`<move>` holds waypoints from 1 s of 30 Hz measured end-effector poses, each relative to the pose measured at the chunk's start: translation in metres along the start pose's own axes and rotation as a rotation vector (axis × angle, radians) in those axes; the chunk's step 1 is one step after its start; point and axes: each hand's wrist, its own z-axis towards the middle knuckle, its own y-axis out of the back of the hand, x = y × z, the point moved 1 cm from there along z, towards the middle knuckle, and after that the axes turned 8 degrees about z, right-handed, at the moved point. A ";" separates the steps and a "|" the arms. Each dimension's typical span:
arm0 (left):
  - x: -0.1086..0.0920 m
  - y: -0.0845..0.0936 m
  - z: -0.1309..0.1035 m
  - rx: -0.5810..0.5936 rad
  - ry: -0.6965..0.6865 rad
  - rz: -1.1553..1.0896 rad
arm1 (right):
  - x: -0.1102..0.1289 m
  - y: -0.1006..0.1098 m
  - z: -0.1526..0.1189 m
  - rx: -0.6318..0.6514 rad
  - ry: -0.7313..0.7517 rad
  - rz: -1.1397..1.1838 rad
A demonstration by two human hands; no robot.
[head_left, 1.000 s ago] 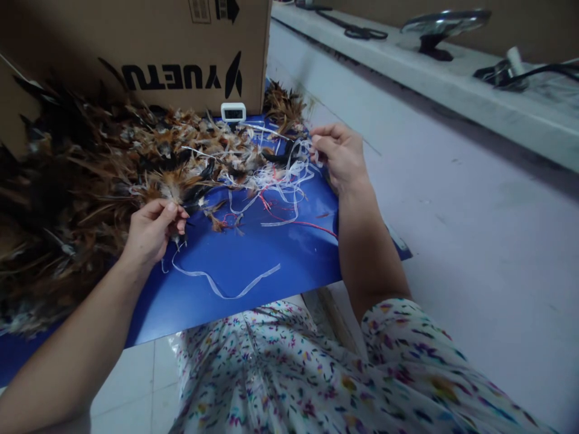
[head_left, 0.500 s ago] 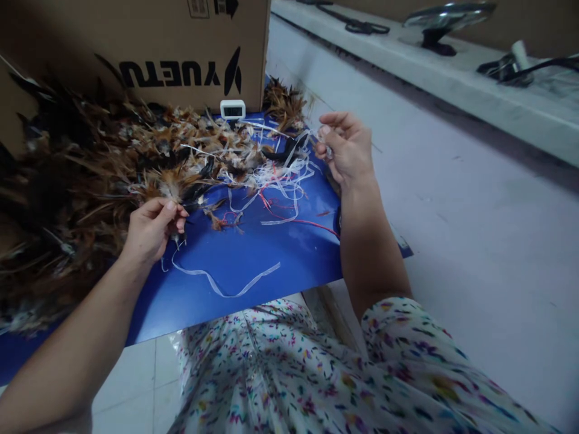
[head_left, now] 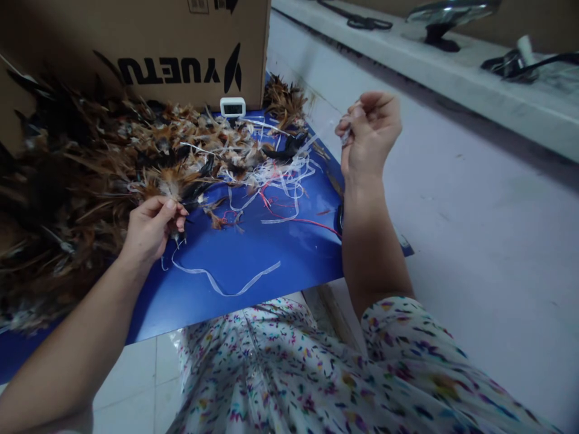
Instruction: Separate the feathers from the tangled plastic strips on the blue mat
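Note:
My left hand [head_left: 151, 226] is closed in a pinch at the near edge of the feather pile. Between its fingertips is a small bunch of brown feathers [head_left: 170, 184], whose stems point down below the fingers. A sheer white ribbon [head_left: 212, 282] trails from under that hand and curves over the blue tabletop [head_left: 253, 247]. Raised on the right, near the wall, my right hand [head_left: 373, 123] is closed on a crumpled bit of white ribbon [head_left: 346, 135]. Most of that bit is hidden by the fingers.
Brown and black feathers [head_left: 90, 175] cover the left and back of the table. Tangled white ribbons [head_left: 284, 175] and red string [head_left: 312, 224] lie at centre right. Behind stand a small white digital timer [head_left: 233, 108] and a cardboard box [head_left: 181, 36]. A ledge [head_left: 434, 78] runs along the right wall.
My right hand has moved up and to the right, away from the ribbon tangle, still closed. My left hand and its feathers have stayed almost still.

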 end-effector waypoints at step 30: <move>0.003 -0.001 -0.002 0.051 -0.018 -0.021 | -0.035 -0.054 -0.090 0.984 -0.130 -1.102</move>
